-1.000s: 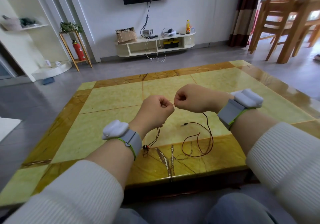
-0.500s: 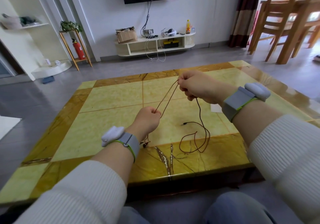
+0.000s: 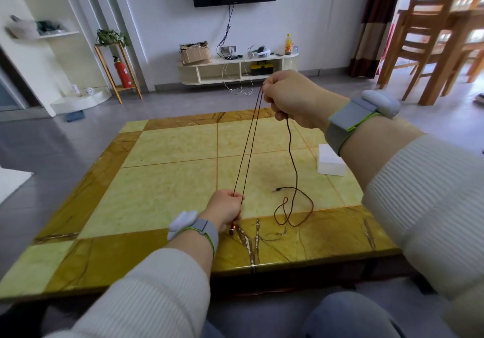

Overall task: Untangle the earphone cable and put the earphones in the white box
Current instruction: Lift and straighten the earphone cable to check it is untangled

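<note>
Cable [image 3: 248,144]: thin, dark brown, 2 strands taut between hands, 1 tail looping to tabletop near front edge | right hand [image 3: 296,99] pinches top; left hand [image 3: 225,210] grips lower end | white box [image 3: 330,162]: 1, right edge.

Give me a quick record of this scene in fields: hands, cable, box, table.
left hand: low over the near table edge, pinches two cable strands
right hand: raised, grips the same strands
cable: two strands taut between the hands; the rest hangs from the right hand to a loose loop on the table
plug: lies on the table
box: white, at the right, nothing visible in it
table: yellow marble
</note>
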### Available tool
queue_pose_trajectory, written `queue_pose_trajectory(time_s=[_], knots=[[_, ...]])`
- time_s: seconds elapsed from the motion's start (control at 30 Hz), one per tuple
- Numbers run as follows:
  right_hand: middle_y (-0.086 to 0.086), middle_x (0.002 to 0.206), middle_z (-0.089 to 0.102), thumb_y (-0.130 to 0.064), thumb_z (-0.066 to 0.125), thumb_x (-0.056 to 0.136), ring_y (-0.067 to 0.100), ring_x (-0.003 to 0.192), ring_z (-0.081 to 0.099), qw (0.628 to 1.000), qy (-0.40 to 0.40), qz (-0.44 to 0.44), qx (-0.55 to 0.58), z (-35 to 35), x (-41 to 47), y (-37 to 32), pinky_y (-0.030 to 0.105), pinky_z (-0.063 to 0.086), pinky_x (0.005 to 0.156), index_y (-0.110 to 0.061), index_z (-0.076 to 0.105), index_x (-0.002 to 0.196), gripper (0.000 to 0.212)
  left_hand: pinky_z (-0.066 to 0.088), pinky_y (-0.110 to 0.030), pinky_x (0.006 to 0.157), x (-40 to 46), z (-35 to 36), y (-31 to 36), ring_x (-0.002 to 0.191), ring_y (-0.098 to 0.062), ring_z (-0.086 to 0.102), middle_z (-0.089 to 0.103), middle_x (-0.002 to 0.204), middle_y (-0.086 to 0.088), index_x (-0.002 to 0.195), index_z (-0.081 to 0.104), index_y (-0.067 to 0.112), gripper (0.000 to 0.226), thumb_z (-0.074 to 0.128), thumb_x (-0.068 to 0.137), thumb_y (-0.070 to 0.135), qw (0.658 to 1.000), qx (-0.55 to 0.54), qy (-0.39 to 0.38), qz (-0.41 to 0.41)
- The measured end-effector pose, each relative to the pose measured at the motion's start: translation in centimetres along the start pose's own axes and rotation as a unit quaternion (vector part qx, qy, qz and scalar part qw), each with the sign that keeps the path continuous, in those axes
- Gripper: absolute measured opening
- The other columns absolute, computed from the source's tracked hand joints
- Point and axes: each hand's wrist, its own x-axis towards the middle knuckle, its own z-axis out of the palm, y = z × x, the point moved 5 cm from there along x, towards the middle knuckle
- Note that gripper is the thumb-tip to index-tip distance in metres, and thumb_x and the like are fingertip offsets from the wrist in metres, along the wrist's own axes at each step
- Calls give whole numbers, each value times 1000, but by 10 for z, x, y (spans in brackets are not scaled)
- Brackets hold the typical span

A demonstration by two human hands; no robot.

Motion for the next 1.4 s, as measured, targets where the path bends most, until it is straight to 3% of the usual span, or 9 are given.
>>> queue_pose_trajectory(time_s=[0.4,0.57,0.67,0.77,0.9,1.07,1.17,1.27,1.4], knots=[[12,84,44,-7,38,97,18,59,38,998,59,11,-8,-17,9,-9,29,35,50,-9,55,97,17,39,-20,38,-5,13,-16,41,-13,40,45,59,-1,87,63,11,30,50,99,35,991,-76,-61,-92],[15,88,44,-7,38,96,21,63,39,996,84,22,-12,-27,9,-3,28,36,50,-9,56,89,20,43,-29,55,-3,17,-17,59,-15,50,53,70,0,102,62,17,16,46,99,13,953,-253,-94,-136],[14,88,47,-8,38,97,21,63,41,996,82,22,-19,-28,9,-1,29,38,52,-13,57,86,22,43,-26,53,-1,13,-19,55,-13,52,53,66,3,95,63,20,17,46,97,16,939,-294,-67,-168],[15,91,47,-9,39,98,24,67,42,996,76,22,-35,-28,9,1,32,39,56,-14,57,86,22,40,-18,42,-4,8,-25,43,-12,47,53,58,4,85,62,18,20,55,96,33,960,-210,-27,-181],[13,89,48,-10,39,100,19,63,40,996,76,17,-34,-25,7,2,29,38,54,-17,55,85,24,32,-23,47,0,4,-25,48,-16,36,45,63,-1,78,57,14,47,42,95,55,986,-90,0,-142],[13,87,44,-9,38,100,18,59,37,997,66,25,-30,-22,7,7,29,35,52,-15,55,84,23,30,-27,55,-1,12,-20,52,-18,42,47,60,1,67,51,20,39,31,95,40,972,-151,-92,-153],[13,87,44,-10,39,101,18,59,37,998,55,29,-29,-19,5,10,29,34,53,-16,55,83,24,37,-28,55,3,9,-13,65,-17,50,57,74,-1,85,66,14,32,37,97,19,983,-140,-79,-92],[14,88,46,-11,40,101,18,59,39,998,52,32,-31,-18,4,12,28,36,53,-16,56,88,21,44,-31,56,4,4,-11,69,-17,54,57,79,-6,102,65,9,21,46,96,2,988,-132,-64,-55],[14,90,47,-11,40,100,17,60,41,996,73,36,-32,-23,4,11,27,37,52,-9,58,107,20,49,-28,54,4,-5,-14,62,-20,60,63,73,-8,92,65,10,5,62,93,7,993,-109,-32,-35]])
